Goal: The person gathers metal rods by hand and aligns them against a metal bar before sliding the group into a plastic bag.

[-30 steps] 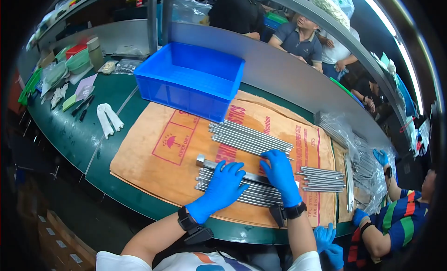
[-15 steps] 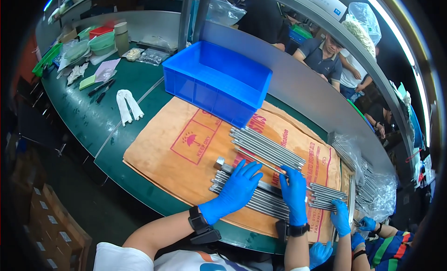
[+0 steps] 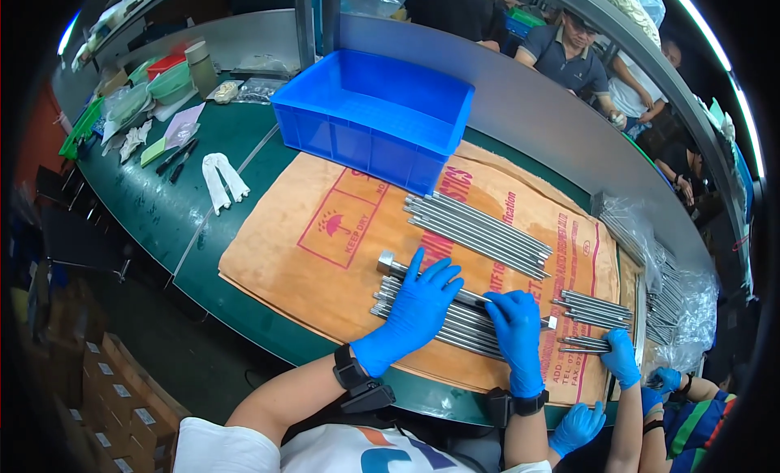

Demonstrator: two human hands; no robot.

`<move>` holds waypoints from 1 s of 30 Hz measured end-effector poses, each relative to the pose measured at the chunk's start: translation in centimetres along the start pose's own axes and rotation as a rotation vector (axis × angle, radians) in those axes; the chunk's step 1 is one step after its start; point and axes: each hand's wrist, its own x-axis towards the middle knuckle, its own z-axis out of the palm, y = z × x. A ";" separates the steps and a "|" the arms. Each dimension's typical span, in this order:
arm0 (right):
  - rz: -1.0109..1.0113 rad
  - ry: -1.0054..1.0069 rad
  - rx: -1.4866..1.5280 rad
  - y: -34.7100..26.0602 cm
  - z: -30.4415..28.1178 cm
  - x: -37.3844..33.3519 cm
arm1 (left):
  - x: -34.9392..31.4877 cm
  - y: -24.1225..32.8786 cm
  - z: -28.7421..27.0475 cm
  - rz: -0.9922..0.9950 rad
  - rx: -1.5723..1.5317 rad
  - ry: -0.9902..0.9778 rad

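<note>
My left hand (image 3: pixel 416 309), in a blue glove, lies with fingers apart across a long metal bar fixture with a raised block (image 3: pixel 387 262) at its left end. My right hand (image 3: pixel 517 333), also gloved in blue, has thumb and forefinger pinched on a thin metal rod (image 3: pixel 470 297), which lies along the fixture. Its far end is hidden by my left fingers. Just in front of the fixture, a row of metal rods (image 3: pixel 463 336) runs partly beneath both hands. Another row of rods (image 3: pixel 479 233) sits behind, on the brown paper sack (image 3: pixel 284 221).
A blue bin (image 3: pixel 366 140) stands behind the sack. At right, a co-worker's gloved hand (image 3: pixel 621 359) touches small rod bundles (image 3: pixel 597 309); other gloved hands are nearby. More rods in plastic wrap (image 3: pixel 686 310) lie farther right. White gloves (image 3: pixel 221 180) rest on the green table.
The rod in my right hand has come down toward me, from above the sack onto the fixture. The co-worker's hand has drawn some short rods apart from their bundle.
</note>
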 end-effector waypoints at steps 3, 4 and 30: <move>-0.014 0.004 -0.001 0.1 0.0 -0.1 | 0.0 -0.1 0.2 -0.002 -0.011 0.028; -0.029 0.009 -0.011 0.2 -0.1 -0.2 | 0.1 0.0 0.2 -0.006 -0.021 0.024; -0.005 -0.197 -0.011 0.7 -1.1 1.7 | 0.0 1.0 -0.3 0.015 -0.149 0.023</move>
